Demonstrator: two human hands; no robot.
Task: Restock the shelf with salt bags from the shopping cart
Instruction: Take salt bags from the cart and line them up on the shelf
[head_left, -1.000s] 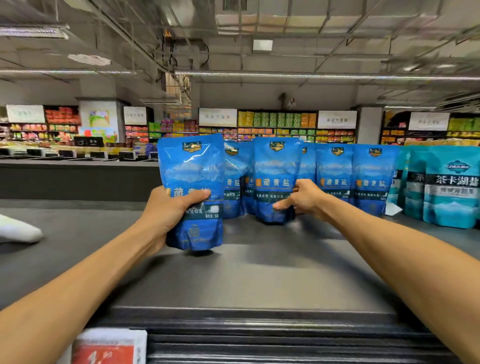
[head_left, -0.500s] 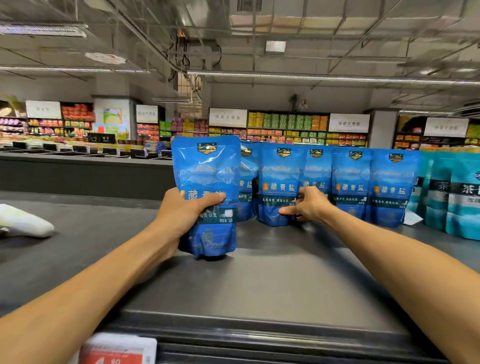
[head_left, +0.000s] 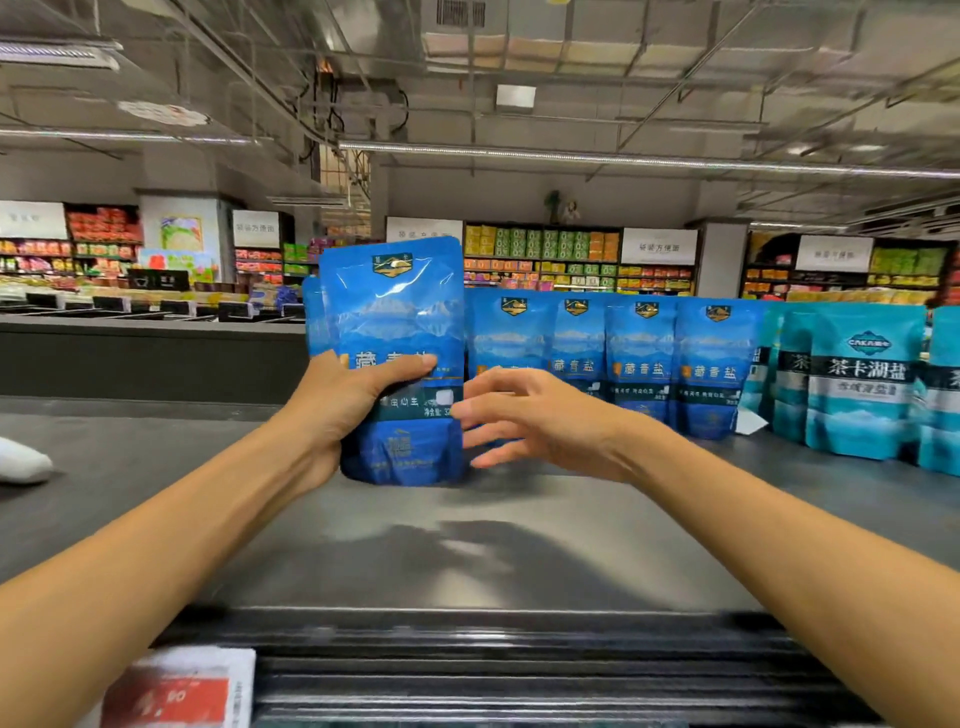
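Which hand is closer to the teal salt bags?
Right. The right hand hovers open in front of the blue row, left of the teal salt bags. The left hand, farther left, holds a blue salt bag.

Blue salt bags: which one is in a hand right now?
The front blue bag, left of the shelf row: the left hand grips it. The row bags stand free; the right hand is open beside it.

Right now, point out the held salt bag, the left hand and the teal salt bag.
held salt bag (head_left: 400, 312): head view, upper front.
left hand (head_left: 345, 400): head view, back of hand.
teal salt bag (head_left: 865, 384): head view, label.
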